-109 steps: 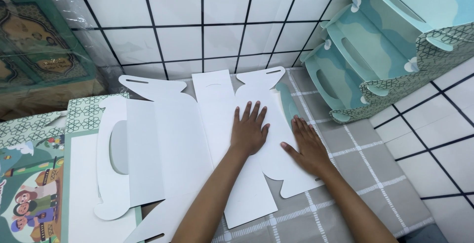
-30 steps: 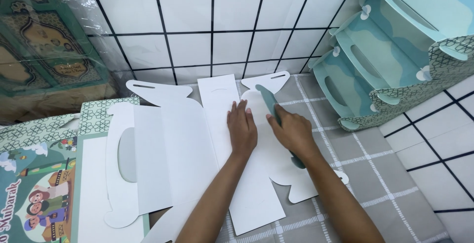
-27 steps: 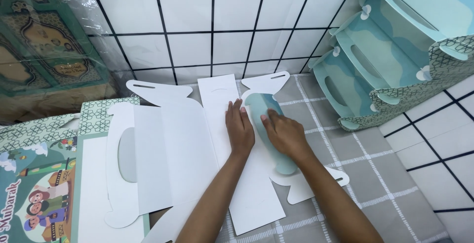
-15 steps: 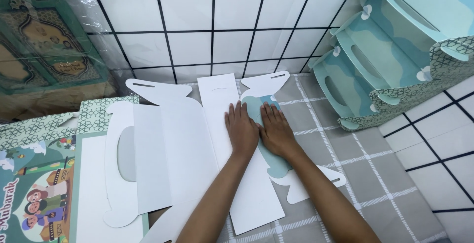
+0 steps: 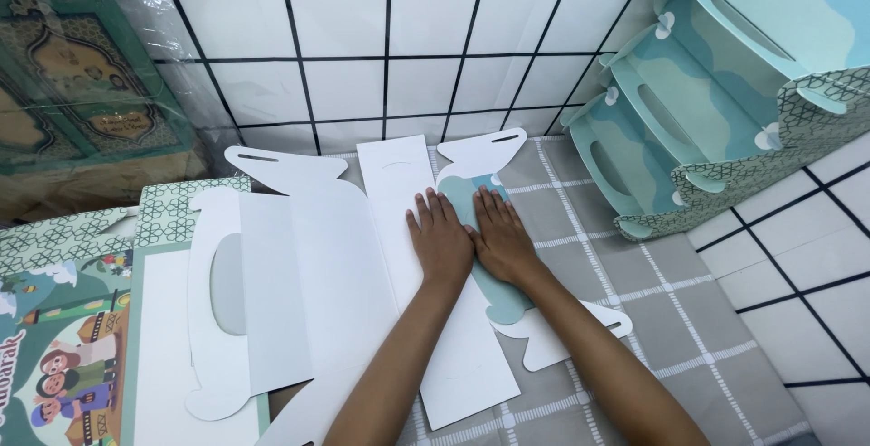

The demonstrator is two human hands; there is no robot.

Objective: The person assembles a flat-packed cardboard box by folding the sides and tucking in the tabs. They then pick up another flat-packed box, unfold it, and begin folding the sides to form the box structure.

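While both hands lie flat, fingers extended and together, nothing is pinched or grasped: the left hand presses palm-down on the white centre panel of the flat box blank, and the right hand presses beside it, thumbs nearly touching, on the folded-over side flap, whose teal printed face now shows upward. That blank lies opened out, white side up, on the grey checked cloth, close to the tiled wall. Judged from this, the step in hand is creasing the flap along its fold line. A next move would call for firm, even pressure along the whole crease, with the panel held from sliding. To the left lie further printed blanks; at upper right stand assembled teal boxes, nested together.
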